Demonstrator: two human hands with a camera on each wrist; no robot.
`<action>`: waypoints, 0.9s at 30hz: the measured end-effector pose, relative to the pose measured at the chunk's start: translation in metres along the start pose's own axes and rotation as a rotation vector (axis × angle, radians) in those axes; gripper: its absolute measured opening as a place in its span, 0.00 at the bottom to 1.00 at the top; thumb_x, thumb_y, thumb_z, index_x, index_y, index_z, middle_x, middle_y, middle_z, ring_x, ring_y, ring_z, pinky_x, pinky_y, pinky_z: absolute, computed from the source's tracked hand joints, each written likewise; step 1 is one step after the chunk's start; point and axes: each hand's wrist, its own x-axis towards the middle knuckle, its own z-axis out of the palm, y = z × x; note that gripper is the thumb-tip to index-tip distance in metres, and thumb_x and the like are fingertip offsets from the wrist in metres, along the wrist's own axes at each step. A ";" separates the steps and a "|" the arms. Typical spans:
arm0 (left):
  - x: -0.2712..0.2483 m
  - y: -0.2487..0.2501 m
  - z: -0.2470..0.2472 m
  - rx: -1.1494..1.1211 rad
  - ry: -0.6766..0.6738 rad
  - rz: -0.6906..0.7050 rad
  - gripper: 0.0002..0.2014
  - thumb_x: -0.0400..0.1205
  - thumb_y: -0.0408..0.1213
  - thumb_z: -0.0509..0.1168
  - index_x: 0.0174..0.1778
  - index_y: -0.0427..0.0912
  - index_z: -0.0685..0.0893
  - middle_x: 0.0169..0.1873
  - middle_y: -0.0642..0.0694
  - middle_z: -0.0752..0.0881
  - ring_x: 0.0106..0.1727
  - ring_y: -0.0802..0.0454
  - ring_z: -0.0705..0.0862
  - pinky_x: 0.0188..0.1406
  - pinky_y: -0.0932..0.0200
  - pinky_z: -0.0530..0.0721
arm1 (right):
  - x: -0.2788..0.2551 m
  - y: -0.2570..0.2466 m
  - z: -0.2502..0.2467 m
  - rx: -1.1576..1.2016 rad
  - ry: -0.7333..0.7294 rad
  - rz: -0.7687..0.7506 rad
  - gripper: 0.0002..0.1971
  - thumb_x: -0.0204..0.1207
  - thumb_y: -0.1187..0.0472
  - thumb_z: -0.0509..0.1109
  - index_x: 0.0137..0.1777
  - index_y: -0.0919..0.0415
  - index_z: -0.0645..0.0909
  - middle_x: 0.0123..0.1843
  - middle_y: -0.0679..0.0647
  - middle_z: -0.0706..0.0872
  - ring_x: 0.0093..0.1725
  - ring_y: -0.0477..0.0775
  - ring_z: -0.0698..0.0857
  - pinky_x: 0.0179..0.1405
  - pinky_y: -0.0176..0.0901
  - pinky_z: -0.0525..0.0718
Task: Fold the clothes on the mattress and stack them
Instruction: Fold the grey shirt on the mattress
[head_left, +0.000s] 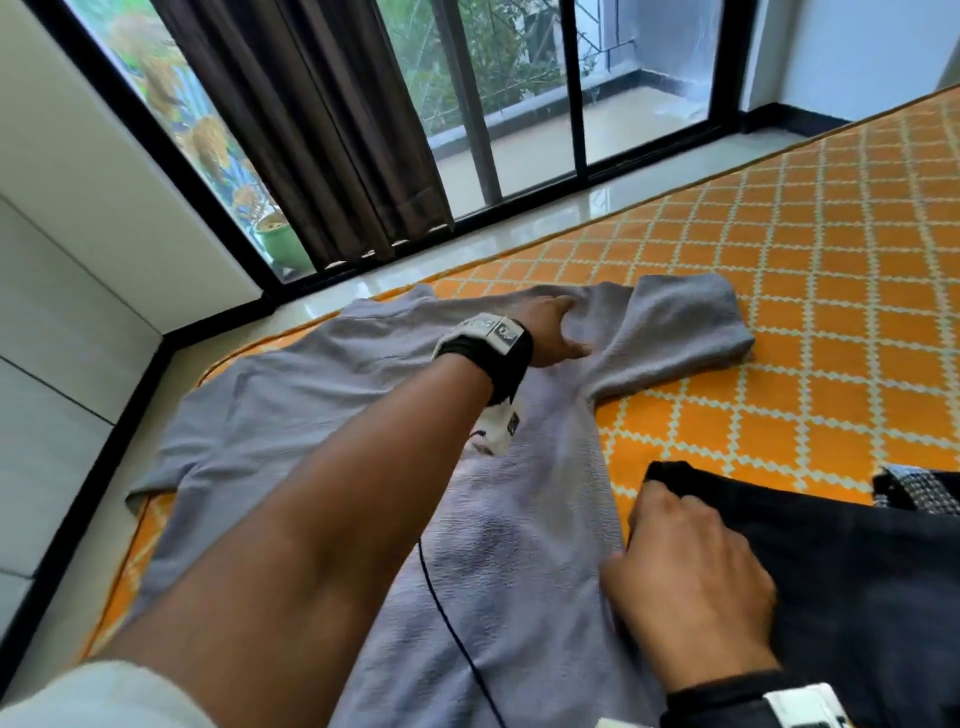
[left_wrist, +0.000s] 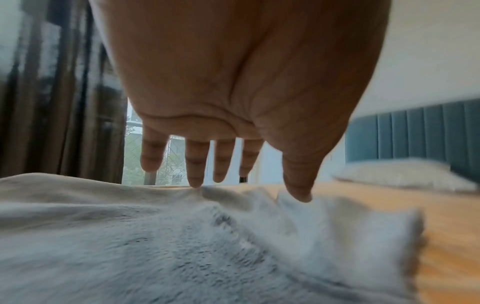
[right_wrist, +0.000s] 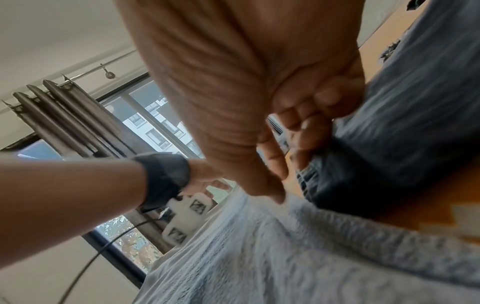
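Grey T-shirt (head_left: 322, 415) lies spread flat on the orange lattice-pattern mattress (head_left: 831, 260), collar end toward the window (head_left: 519, 104), one sleeve (head_left: 680, 332) out to the right on the cover, the other hanging over the mattress's left edge.

Left hand (head_left: 550, 330) is stretched out over the shirt's shoulder area, next to the right sleeve seam. Its fingers (left_wrist: 196, 164) are straight and slightly spread; in the left wrist view a fingertip and the thumb tip touch the fabric, nothing gripped. Cloth is bunched into a small ridge just in front of them.

Right hand (head_left: 685, 587) sits at the shirt's right edge, low in the head view. Its thumb presses on the grey fabric; its fingers (right_wrist: 309, 142) are curled and rest against the corner of a dark garment (head_left: 831, 571) lying beside the shirt on the mattress. Can't tell whether they actually grip that corner or only touch it; the right wrist view is blurred there.

A black-and-white patterned piece of cloth (head_left: 919, 491) pokes out at the far edge of the dark garment.

Brown curtain (head_left: 311, 130) hangs at the window. White pillow (left_wrist: 400, 174) and blue padded headboard (left_wrist: 415, 127) are at the far end of the bed. A green pot (head_left: 280, 239) stands outside behind the glass.
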 end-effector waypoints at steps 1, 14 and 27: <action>-0.021 -0.007 -0.005 -0.090 0.064 -0.011 0.42 0.83 0.61 0.69 0.89 0.46 0.65 0.86 0.46 0.70 0.85 0.45 0.69 0.83 0.47 0.70 | 0.001 -0.002 0.003 0.028 0.028 -0.058 0.14 0.81 0.48 0.68 0.65 0.47 0.75 0.64 0.52 0.79 0.63 0.60 0.85 0.49 0.50 0.81; -0.387 -0.223 0.030 -0.913 0.564 -0.719 0.28 0.63 0.59 0.85 0.54 0.49 0.90 0.51 0.47 0.93 0.56 0.51 0.91 0.63 0.43 0.89 | -0.015 -0.026 0.052 -0.438 -0.344 -0.319 0.60 0.68 0.13 0.53 0.90 0.41 0.29 0.90 0.57 0.25 0.91 0.66 0.33 0.89 0.68 0.42; -0.397 -0.306 0.083 -1.997 0.708 -0.545 0.21 0.77 0.38 0.77 0.65 0.49 0.83 0.53 0.52 0.93 0.61 0.50 0.88 0.60 0.42 0.85 | -0.001 -0.264 0.100 -0.563 -0.297 -0.683 0.56 0.74 0.18 0.56 0.93 0.49 0.40 0.93 0.53 0.34 0.93 0.58 0.44 0.90 0.60 0.52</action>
